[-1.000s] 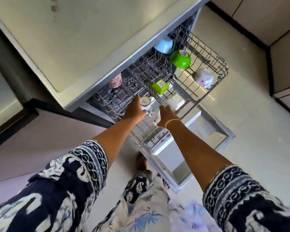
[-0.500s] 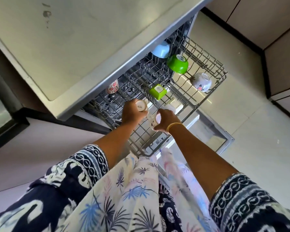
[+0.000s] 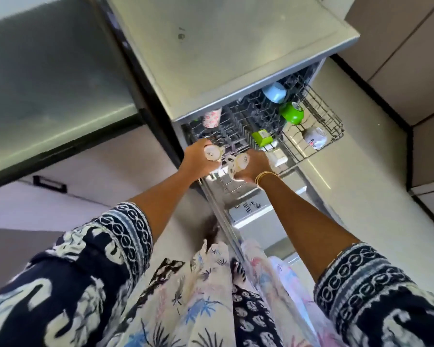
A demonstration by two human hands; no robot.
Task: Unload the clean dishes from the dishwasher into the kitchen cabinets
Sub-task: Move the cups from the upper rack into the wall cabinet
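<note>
Showing the head view: left hand (image 3: 198,159) grips a cream cup (image 3: 212,153), base toward the camera, above the pulled-out upper rack (image 3: 333,121) of the dishwasher (image 3: 236,58); right hand (image 3: 254,166) curls round a second cream cup (image 3: 238,162), handle facing the left hand. Farther along the rack sit a blue bowl (image 3: 274,92), green bowl (image 3: 292,113), green square cup (image 3: 261,137) and floral bowl (image 3: 315,137)

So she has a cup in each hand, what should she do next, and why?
Probably lift both cups up and clear of the rack, then turn to a cabinet. The left hand grips one cup, the right hand another cup, so neither hand can take more.
</note>
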